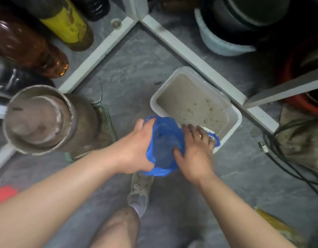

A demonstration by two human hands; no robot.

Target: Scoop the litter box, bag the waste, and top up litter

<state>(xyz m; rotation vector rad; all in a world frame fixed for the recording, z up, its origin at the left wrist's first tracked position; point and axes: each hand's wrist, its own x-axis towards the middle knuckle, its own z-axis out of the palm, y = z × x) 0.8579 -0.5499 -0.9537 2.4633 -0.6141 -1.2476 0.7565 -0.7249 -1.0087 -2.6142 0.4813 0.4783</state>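
The grey stone floor (129, 72) carries all items, bounded by white frame bars (190, 56) that meet at a corner at the top of the view. A large dusty metal cylinder (42, 120) stands at the left, with amber and yellow-labelled bottles (65, 24) behind it. Black cables (289, 158) trail at the right.

The white litter box (233, 126) sits on the floor against the right-hand frame bar. It holds pale grey litter (190, 102) with small dark clumps near its near end.

The blue plastic bag (165, 145) is held open just beside the near corner of the litter box, above a grey shoe (140, 190).

Both forearms extend forward and downward. The left hand (136, 149) grips the left rim of the bag, thumb on the near edge and fingers curled over the far edge. The right hand (195, 149) lies palm-down on the right rim, its thumb pressed inside the bag and its fingers spread over the rim, with a white object (208, 130) showing beneath the fingertips; its identity cannot be determined.
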